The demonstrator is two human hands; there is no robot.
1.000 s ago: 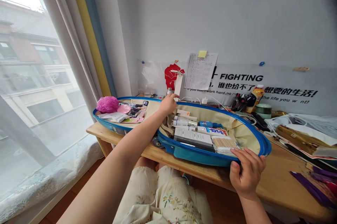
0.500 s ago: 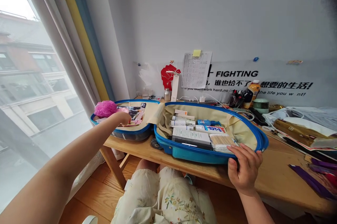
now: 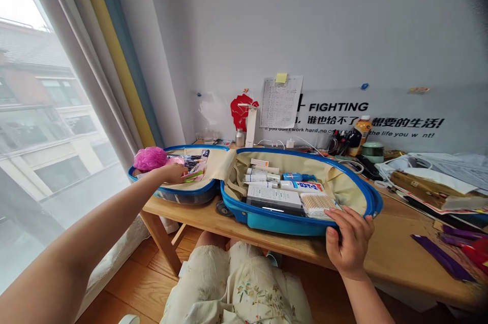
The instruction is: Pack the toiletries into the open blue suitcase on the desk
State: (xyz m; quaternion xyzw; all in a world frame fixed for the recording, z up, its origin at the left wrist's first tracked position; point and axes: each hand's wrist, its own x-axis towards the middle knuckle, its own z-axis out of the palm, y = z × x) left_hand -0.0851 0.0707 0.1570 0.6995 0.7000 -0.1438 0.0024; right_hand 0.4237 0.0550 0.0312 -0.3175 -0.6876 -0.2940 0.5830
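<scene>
An open blue suitcase lies on the table, its right half [image 3: 282, 225] towards me and its left half [image 3: 190, 196] by the window. My left hand [image 3: 173, 173] reaches down into the left half with its fingers curled and partly hidden. A slim green-and-pink item [image 3: 195, 176] shows at the fingertips. Beside that hand sits a pink bath puff [image 3: 150, 160]; flat packs [image 3: 196, 161] lie behind. My right hand [image 3: 351, 243] rests over the front rim, fingers outstretched and thumb outside, near a pack of cotton swabs [image 3: 318, 204].
In the right half lie a grey-and-black box [image 3: 274, 199], a toothpaste tube [image 3: 301, 186], a blue bottle [image 3: 297, 176] and several white tubes. An orange bottle [image 3: 362, 131] and a green jar [image 3: 372, 151] stand behind. Purple strips [image 3: 442, 258] lie on the wooden table [image 3: 396, 248] at right.
My left hand has shifted slightly within the left half, and more of the green item shows at its fingertips. The view has turned slightly; my right hand stays on the rim.
</scene>
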